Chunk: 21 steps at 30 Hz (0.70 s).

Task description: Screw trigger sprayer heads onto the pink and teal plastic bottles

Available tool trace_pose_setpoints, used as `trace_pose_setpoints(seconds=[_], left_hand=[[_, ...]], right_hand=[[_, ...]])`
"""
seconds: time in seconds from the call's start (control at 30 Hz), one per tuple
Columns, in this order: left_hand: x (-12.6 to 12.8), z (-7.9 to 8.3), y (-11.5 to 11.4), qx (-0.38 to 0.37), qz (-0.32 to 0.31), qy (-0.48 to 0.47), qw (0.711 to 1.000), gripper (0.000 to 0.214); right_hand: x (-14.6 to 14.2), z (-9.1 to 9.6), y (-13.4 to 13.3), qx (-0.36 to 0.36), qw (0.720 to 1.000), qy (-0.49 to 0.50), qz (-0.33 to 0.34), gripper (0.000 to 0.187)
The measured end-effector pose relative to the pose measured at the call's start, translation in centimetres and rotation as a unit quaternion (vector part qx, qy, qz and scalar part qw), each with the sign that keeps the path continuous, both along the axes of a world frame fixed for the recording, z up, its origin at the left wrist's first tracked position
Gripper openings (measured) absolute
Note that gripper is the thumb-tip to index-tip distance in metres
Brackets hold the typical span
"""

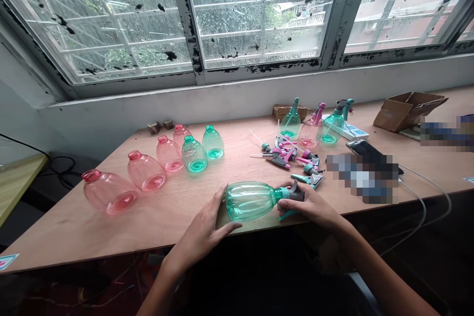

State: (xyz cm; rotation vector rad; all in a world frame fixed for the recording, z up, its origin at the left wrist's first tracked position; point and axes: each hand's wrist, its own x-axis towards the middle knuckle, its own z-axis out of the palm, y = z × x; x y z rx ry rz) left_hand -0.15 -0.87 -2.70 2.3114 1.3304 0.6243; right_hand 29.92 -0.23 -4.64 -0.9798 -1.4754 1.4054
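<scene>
A clear green spray bottle (252,201) lies sideways in the air over the table's front edge, its neck pointing right. My left hand (207,229) cups its base, with the thumb below and the fingers behind. At the neck, a grey and teal trigger sprayer head (295,194) meets the bottle. My right hand (313,205) grips that head between thumb and fingers. Whether the collar is fully threaded I cannot tell. Just beyond the right hand is a pile of loose sprayer heads (283,154) in pink, grey and teal, some with dip tubes sticking out.
On the left of the wooden table (177,207) stand several open pink bottles (146,173) and two open green bottles (194,155). Three bottles with sprayers (310,131) stand at the back right. A phone (374,157), cables and an open cardboard box (405,111) lie farther right.
</scene>
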Motion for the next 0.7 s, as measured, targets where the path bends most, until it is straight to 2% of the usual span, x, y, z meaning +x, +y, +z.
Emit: trace_pose_setpoints(seconds=[0.53,0.7], left_hand=[[-0.12,-0.19,0.18,0.002,-0.014,0.002,1.000,0.085],[-0.18,0.00,0.11,-0.024,-0.011,-0.011,1.000,0.105]], right_hand=[[0.01,-0.08,0.11,0.002,1.000,-0.012,0.000,0.038],[0.05,-0.08,-0.02,0.001,1.000,-0.003,0.001,0.038]])
